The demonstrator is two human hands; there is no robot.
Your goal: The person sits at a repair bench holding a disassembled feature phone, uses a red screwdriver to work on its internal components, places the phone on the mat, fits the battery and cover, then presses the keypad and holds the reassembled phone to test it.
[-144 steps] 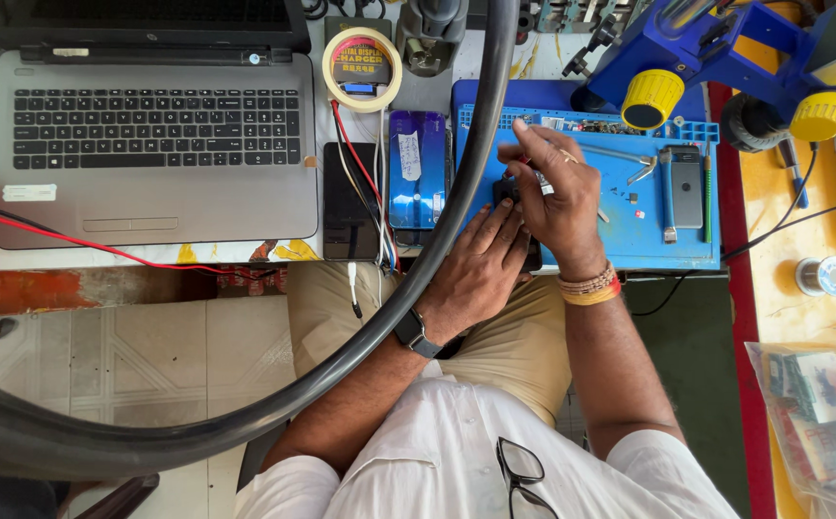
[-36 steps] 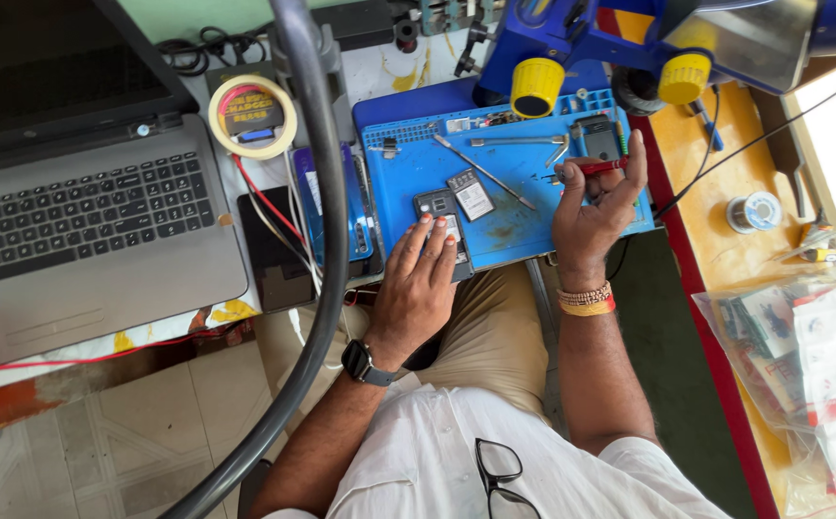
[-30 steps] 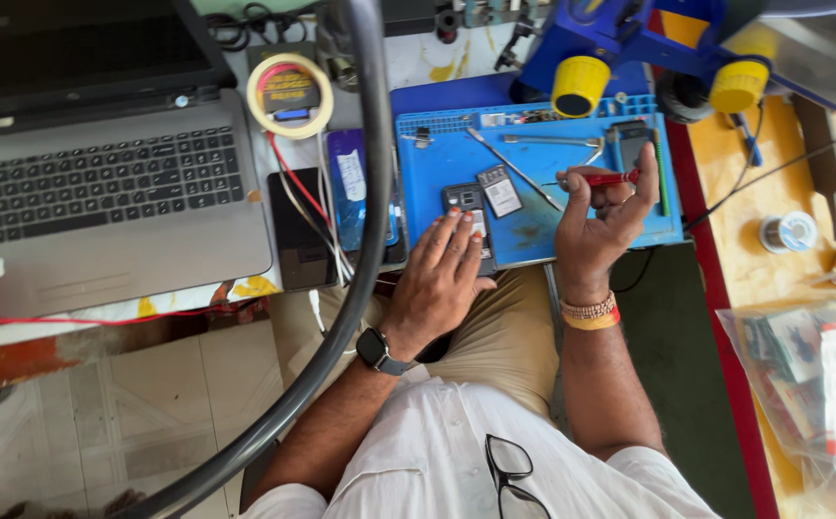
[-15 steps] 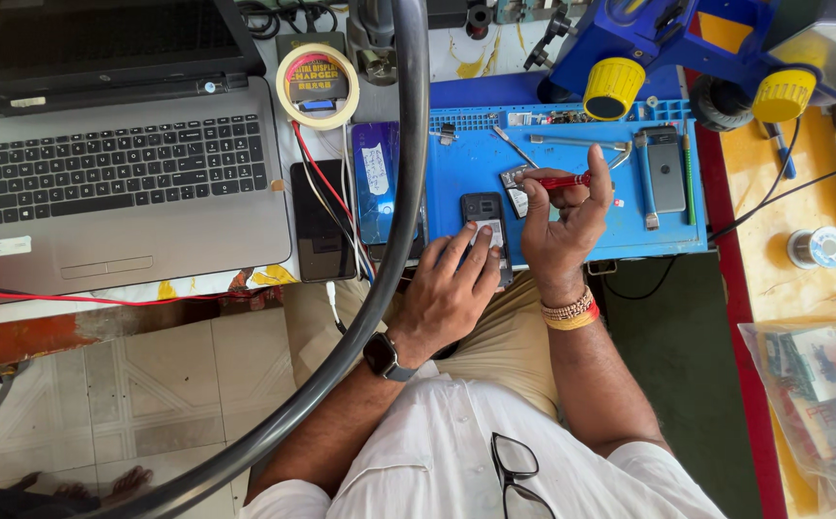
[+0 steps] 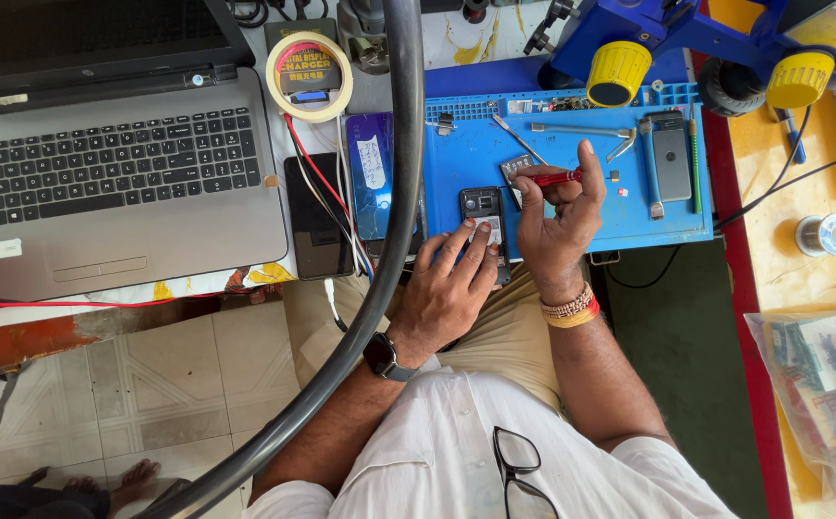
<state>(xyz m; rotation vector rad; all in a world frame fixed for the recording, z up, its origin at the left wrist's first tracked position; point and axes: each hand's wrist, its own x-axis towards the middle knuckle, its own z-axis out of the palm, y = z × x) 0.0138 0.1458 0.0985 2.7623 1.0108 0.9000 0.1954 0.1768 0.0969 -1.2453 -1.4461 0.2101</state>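
Note:
A small dark phone (image 5: 482,206) with its back off lies on the blue work mat (image 5: 572,226). My left hand (image 5: 449,288) rests on the phone's lower end, fingers pressing it onto the mat. My right hand (image 5: 557,216) is closed around a red-handled screwdriver (image 5: 550,179), held level with its tip pointing left toward a small grey part (image 5: 515,166) just above the phone.
On the mat lie metal tweezers (image 5: 576,129), a thin probe and a grey phone body (image 5: 671,156). A laptop (image 5: 115,173), tape roll (image 5: 309,75), two flat phones and red and white wires sit left. A thick black hose (image 5: 394,231) crosses in front. A blue microscope stand (image 5: 687,38) and a solder spool (image 5: 828,234) are at right.
The view shifted, so the bench now sits a little to the right. My right hand came back from the right side of the mat with the red screwdriver to just above the phone; my left hand stayed on it.

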